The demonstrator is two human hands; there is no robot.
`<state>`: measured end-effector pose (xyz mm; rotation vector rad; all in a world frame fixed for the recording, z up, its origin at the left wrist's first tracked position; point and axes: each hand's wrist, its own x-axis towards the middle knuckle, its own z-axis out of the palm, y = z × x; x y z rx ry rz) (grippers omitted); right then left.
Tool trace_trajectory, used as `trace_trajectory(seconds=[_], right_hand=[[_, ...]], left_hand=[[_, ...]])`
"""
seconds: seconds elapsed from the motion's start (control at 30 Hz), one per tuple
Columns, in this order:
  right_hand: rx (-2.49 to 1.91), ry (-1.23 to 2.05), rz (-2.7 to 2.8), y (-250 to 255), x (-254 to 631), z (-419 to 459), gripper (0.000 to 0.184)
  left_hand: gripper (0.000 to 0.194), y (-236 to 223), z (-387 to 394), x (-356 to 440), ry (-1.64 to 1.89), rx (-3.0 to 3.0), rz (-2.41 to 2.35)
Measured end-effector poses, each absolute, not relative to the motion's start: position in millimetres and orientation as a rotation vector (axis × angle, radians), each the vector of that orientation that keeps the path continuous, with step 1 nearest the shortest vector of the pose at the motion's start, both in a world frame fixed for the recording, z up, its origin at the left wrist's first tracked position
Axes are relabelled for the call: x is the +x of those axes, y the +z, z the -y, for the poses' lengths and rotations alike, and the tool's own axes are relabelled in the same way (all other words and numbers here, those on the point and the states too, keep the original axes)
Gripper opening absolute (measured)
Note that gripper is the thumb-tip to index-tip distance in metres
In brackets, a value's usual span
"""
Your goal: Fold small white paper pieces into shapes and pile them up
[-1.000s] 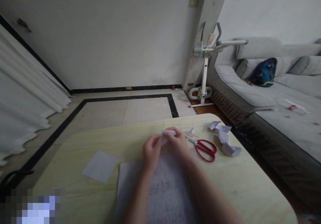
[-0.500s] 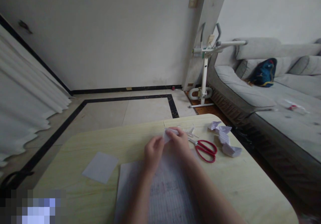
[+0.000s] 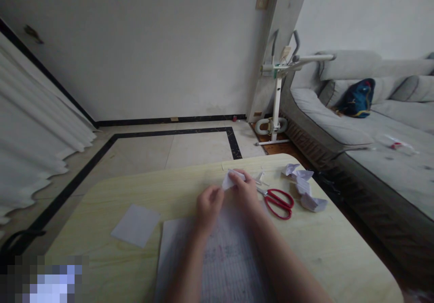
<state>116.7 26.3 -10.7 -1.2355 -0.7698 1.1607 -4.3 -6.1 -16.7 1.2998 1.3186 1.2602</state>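
Between my hands, above the far end of a lined notebook (image 3: 224, 262), is a small folded piece of white paper (image 3: 228, 182). My right hand (image 3: 244, 190) pinches it with the thumb on top. At its lower left corner my left hand (image 3: 209, 204) has its fingers closed on the paper's edge; the exact fingertip contact is small and partly hidden. Red-handled scissors (image 3: 280, 203) lie just right of my right hand, their blades pointing toward it. White paper scraps (image 3: 260, 177) lie behind the right hand.
Several folded paper shapes (image 3: 303, 186) sit in a row near the table's right edge. A square sheet of paper (image 3: 136, 225) lies left of the notebook on the wooden table (image 3: 111, 194). Beyond are a grey sofa (image 3: 342, 126) and a white exercise machine (image 3: 277, 99).
My right hand and the folded paper have shifted slightly up and to the right. My left hand has moved very little; the things on the table stay put.
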Motion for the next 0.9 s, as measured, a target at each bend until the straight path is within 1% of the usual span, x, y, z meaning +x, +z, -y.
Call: trace_trajectory(seconds=[0.17,0.4,0.57,0.73,0.9], right_hand=[[-1.2,1.178,0.767,-13.7,117.7,-28.1,0.03],[-1.246,1.171,0.886,-4.4,115.2,-23.1,0.026],[-1.262,1.145,0.91,-1.4,113.9,-21.3,0.023],[-1.232,1.223,1.0,-4.1,111.4,-19.8,0.019],[-1.218,1.13,1.142,-6.8,112.1,-20.0,0.015]], left_hand=[[0.029,-16.8,6.9,-5.4,1.326,1.249,-1.33],[0.027,-16.3,5.8,-4.1,1.266,1.34,-1.363],[0.027,-17.7,3.6,-2.9,1.332,1.25,-1.359],[0.027,-16.5,1.5,-4.1,1.391,1.236,-1.31],[0.024,-15.3,1.6,-5.5,1.386,1.271,-1.325]])
